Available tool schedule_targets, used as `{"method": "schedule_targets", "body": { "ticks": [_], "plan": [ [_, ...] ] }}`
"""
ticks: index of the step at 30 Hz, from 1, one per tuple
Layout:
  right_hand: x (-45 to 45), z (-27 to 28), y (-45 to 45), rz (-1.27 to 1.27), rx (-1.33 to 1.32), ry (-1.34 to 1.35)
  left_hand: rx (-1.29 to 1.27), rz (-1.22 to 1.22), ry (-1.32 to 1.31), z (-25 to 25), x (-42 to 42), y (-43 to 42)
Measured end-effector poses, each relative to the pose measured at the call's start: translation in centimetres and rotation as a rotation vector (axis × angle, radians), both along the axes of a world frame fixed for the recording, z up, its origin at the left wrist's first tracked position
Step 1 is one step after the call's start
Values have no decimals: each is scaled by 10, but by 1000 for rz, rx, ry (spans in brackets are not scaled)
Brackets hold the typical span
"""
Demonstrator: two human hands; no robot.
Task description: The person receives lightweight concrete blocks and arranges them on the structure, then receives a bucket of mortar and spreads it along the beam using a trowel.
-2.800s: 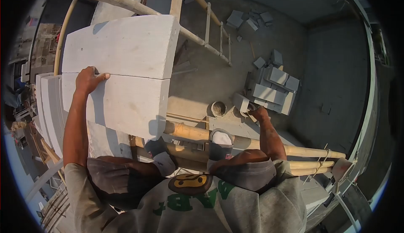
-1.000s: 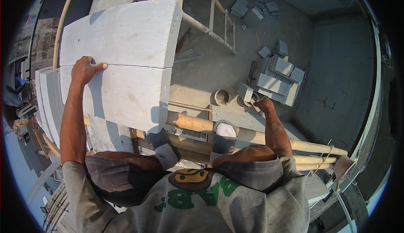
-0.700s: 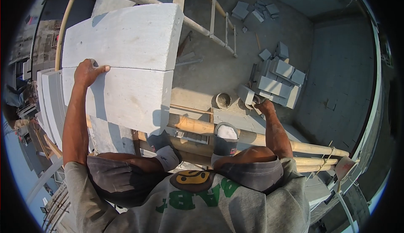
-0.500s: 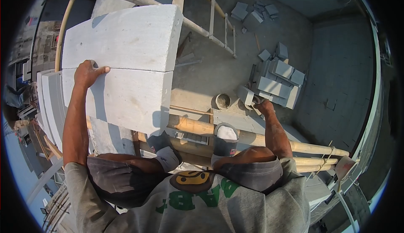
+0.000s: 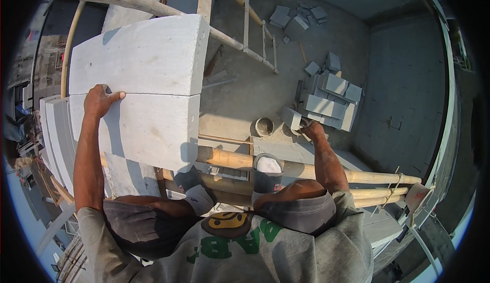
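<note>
Two large white lightweight concrete blocks lie side by side at the left, the farther block (image 5: 148, 53) meeting the nearer block (image 5: 148, 130) at a thin dark seam. My left hand (image 5: 102, 100) rests on them at this seam, thumb stretched to the right and the other fingers bent and partly hidden. Low on the right, my right hand (image 5: 313, 131) is closed around something pale that I cannot make out. Just left of it shows a smaller white block (image 5: 291, 117). A round bucket (image 5: 264, 126) with grey contents stands further left.
Bamboo poles (image 5: 301, 169) run under my feet, tied with cord at the right. A wooden ladder-like frame (image 5: 246, 25) rises behind the blocks. Stacked blocks (image 5: 325, 106) and broken pieces (image 5: 296, 27) lie on the concrete floor below. A grey wall (image 5: 403, 89) bounds the right side.
The whole view has shifted slightly, with the blocks now a little lower and further left. Both hands keep nearly the same places against the things around them.
</note>
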State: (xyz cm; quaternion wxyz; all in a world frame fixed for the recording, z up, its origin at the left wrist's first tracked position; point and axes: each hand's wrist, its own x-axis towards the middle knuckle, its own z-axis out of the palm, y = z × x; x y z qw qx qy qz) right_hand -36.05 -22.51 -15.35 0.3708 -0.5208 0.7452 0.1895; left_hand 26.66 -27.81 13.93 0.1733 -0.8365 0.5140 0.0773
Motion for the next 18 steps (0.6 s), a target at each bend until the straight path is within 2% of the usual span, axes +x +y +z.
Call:
{"method": "schedule_targets", "body": {
  "ticks": [3, 6, 9, 10, 13, 14, 18],
  "plan": [
    [0, 1, -1, 42, 58, 11, 23, -5, 8, 4, -6, -2],
    [1, 1, 2, 44, -35, 4, -3, -53, 17, -1, 3, 1],
    [0, 3, 1, 95, 27, -9, 21, -56, 28, 3, 1, -1],
    [-1, -4, 4, 68, -25, -55, -22, -68, 43, 4, 0, 1],
    [-2, -13, 2, 121, 142, 78, -63, -88, 62, -6, 4, 3],
    [10, 18, -7, 196, 150, 17, -92, -111, 56, -4, 2, 4],
    [-7, -30, 8, 159, 96, -21, -76, -102, 55, 1, -2, 3]
  ]
}}
